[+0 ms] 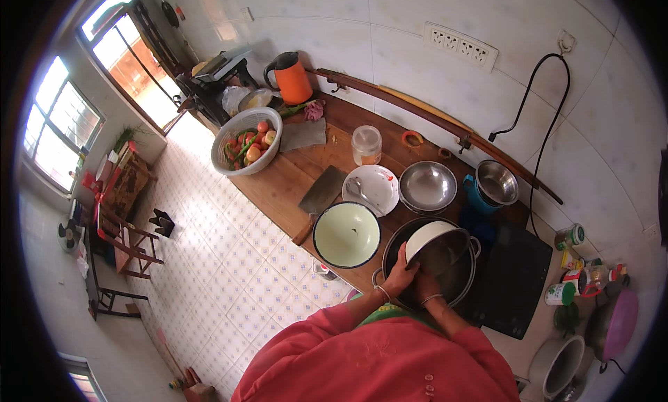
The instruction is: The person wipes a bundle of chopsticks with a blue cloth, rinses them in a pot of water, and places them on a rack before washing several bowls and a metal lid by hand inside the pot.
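A white bowl is tilted on its side over a large metal pot with loop handles. My left hand grips the bowl by its near left rim. At the bowl's lower edge is my right hand; its fingers are in shadow, so whether they hold anything is unclear. Just left of the pot stands a pale green enamel basin with a dark rim and a small dark speck inside. Behind it, a white plate carries a metal spoon.
A cleaver lies by the basin, its handle towards the counter's front edge. Steel bowls, a jar, a colander of tomatoes and peppers, and an orange kettle stand behind. A black induction cooker lies right of the pot.
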Available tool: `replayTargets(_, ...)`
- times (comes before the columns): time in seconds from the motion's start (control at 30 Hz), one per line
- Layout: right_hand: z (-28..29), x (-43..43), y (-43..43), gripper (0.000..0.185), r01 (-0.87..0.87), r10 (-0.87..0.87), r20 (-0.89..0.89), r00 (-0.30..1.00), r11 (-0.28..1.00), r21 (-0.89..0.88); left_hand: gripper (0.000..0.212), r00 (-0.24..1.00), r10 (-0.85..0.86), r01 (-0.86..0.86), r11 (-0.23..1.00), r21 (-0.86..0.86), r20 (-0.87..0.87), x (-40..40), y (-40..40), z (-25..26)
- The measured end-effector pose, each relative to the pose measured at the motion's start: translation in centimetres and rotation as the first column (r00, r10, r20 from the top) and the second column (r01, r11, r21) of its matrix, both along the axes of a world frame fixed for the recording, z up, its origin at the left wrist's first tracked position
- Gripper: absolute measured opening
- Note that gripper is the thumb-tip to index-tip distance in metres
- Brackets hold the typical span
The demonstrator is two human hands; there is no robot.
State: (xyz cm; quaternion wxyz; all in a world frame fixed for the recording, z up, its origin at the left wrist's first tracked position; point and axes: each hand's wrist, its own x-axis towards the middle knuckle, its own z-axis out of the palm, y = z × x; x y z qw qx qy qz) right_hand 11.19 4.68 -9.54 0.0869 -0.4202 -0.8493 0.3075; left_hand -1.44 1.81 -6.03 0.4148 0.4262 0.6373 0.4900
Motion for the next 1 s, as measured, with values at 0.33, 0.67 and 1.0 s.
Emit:
replayTargets(0.33,-1.0,1.4,0.3,0.043,-0.151,0.101,0.172,0.980,0.938,0.313,0.061,0.991,0.034,-0.017,0.992,0.127,-0.132,-0.9,1.8,0.6)
replayTargets(0.67,-4.3,1.7,0.6,0.037,-0.102,0.093,0.079,0.992,0.988,0.114,0.066,0.974,0.004,0.025,0.992,-0.125,0.227,-1.7,-0.6,2.4)
replayTargets(1.0,-1.8,-0.8,0.0,0.029,0.035,-0.024,0.199,0.980,0.998,-0.052,0.062,0.997,0.008,-0.025,0.978,0.206,0.080,0.0,1.1,-1.5)
